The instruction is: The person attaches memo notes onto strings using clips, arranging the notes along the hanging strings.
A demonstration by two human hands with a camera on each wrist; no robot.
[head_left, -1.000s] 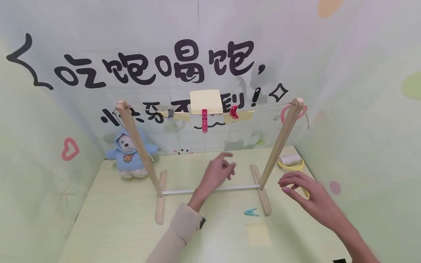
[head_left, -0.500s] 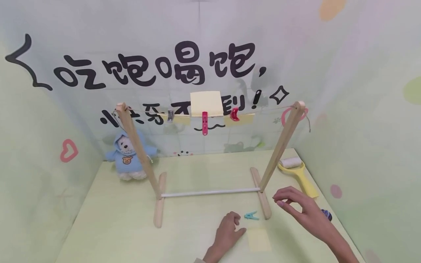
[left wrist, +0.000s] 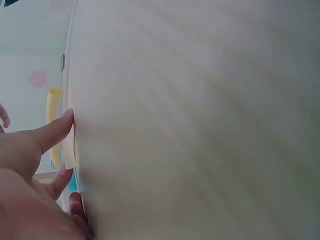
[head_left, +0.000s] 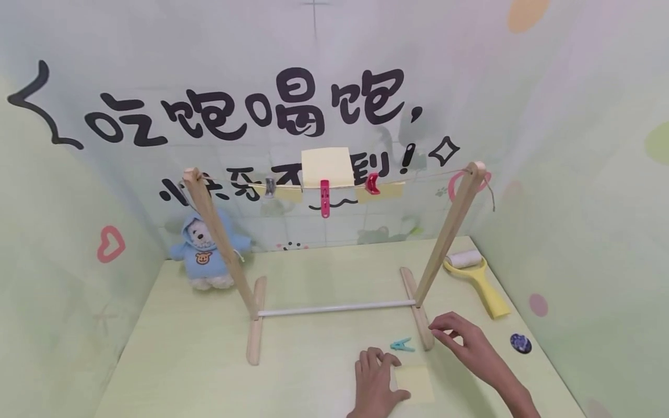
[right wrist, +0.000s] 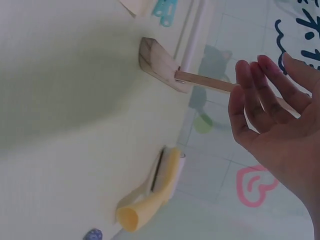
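A pale yellow sticky note lies on the table near the front. Beside its left edge is my left hand, with thumb and index finger spread along that edge; in the left wrist view the thumb and fingertips touch the sticky note. Just behind the note rests a teal clothespin, apart from the hand. My right hand hovers near the right foot of the wooden stand. In the right wrist view, this hand's fingers are loosely bent and hold nothing.
Between the stand's posts runs a string; grey, pink and red clips hold yellow notes on it. A plush toy sits behind the left post. At right lie a yellow lint roller and a dark blue round object.
My left hand has come down from behind the stand's crossbar to the front, then right to the note's edge. The right hand has shifted slightly down and left.
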